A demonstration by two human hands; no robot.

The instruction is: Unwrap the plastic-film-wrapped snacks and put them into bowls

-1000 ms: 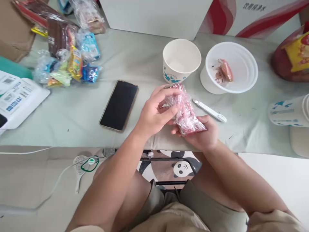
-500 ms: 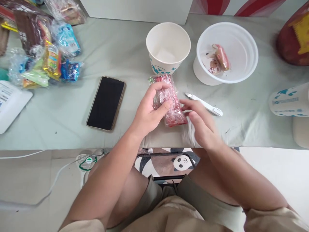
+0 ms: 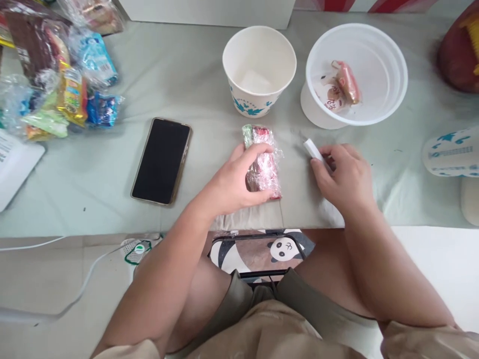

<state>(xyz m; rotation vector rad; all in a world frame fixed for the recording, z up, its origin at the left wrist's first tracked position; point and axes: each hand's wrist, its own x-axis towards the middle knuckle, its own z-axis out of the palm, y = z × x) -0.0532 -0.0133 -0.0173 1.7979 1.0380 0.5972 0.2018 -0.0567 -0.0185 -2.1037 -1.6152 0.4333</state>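
My left hand (image 3: 234,182) is closed round a red snack packet in clear crinkled plastic (image 3: 264,162), which rests on the table near its front edge. My right hand (image 3: 342,174) lies to the right of the packet, its fingers curled over a small white tool (image 3: 311,148) whose end sticks out toward the back left. A white paper cup with blue print (image 3: 258,70) stands just behind the packet. To its right a clear plastic bowl (image 3: 389,55) holds two small wrapped snacks (image 3: 342,85).
A black phone (image 3: 161,159) lies face up to the left of my hands. A heap of wrapped snacks (image 3: 60,75) fills the back left. Another paper cup (image 3: 452,152) lies on its side at the right edge. A grey-green cloth (image 3: 187,80) covers the table.
My right hand let go of the packet and moved right onto the white tool. My left hand lowered the packet to the table. The view tilted closer.
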